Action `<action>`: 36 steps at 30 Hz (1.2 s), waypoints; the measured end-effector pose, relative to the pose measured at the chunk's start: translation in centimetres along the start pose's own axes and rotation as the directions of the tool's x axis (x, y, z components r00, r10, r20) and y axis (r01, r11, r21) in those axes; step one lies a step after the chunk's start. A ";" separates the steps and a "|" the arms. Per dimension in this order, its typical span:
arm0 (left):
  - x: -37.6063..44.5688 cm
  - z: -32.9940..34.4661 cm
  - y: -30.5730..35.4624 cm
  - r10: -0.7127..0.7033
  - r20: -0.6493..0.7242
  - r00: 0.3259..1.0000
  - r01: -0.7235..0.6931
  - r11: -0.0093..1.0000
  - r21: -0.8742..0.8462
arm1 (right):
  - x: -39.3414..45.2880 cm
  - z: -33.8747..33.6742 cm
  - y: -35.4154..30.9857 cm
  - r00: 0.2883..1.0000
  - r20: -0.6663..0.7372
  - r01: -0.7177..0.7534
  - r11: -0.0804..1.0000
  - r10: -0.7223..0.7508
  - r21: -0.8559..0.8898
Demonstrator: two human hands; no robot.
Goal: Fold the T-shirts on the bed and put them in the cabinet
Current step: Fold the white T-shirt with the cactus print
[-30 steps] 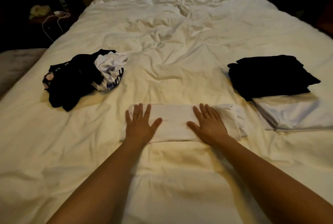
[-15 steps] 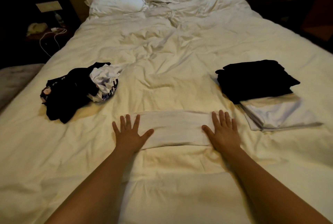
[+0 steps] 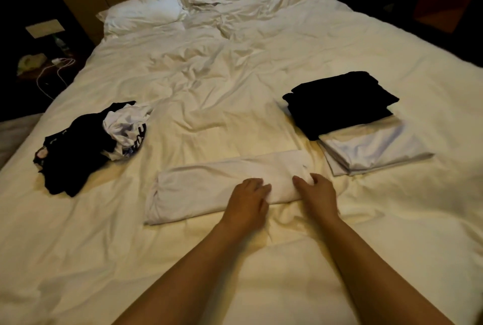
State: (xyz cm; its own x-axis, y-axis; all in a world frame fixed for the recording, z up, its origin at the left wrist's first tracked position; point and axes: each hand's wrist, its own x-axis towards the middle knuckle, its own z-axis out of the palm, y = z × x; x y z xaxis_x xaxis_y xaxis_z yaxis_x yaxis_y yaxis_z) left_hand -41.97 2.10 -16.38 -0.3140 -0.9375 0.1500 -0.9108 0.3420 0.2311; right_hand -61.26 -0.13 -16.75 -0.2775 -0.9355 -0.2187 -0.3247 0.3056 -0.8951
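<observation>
While both hands curl onto its right end, left grip and right grip clutching cloth, white folded T-shirt lies lengthwise on the bed, stretching away leftward.

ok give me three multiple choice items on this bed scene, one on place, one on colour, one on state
1. Where is the unfolded pile?
A. left side of the bed
B. on the pillows
C. on the folded stack

2. What colour is the top of the folded stack?
A. red
B. black
C. green

3. What are the hands doing?
A. hanging idle off the bed
B. lifting the black shirts
C. gripping the white shirt's right end

A: the pile lies left of the shirt.
B: black shirts lie over white ones.
C: left hand and right hand curl on it.
</observation>
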 end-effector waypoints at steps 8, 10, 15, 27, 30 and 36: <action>6.2 -2.0 7.7 -0.508 0.110 0.854 0.518 0.819 -0.247 | -0.3 -0.4 0.2 0.988 0.137 -0.078 0.997 0.074 0.021; 8.3 -2.2 8.6 -0.532 0.208 0.821 0.569 0.791 -0.223 | -0.8 -0.2 0.5 0.993 0.115 -0.044 0.999 0.040 0.031; 12.2 -2.9 9.9 -0.549 0.397 0.736 0.599 0.801 -0.004 | -2.0 0.5 0.5 0.998 0.033 0.042 0.996 -0.045 0.081; 12.7 -4.0 10.5 -0.519 0.329 0.788 0.615 0.646 -0.453 | -3.3 -1.6 -1.0 0.976 -0.189 0.154 0.956 -0.107 0.251; 12.9 -5.4 11.0 -0.502 0.374 0.780 0.597 0.416 -0.686 | -3.5 -2.0 -1.3 0.965 -0.204 0.228 0.918 -0.167 0.326; 11.0 -8.3 8.8 -0.442 0.539 0.717 0.575 -0.062 -0.816 | -3.5 -1.3 -3.2 0.896 -0.194 0.433 0.884 -0.399 0.179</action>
State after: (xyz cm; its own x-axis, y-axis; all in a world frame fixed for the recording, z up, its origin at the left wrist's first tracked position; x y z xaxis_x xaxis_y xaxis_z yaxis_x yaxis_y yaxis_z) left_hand -51.19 -4.70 -4.75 0.0334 -0.8579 -0.5127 0.0942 -0.5080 0.8562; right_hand -60.40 2.40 -12.59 -0.2948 -0.9257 0.2369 -0.2450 -0.1664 -0.9551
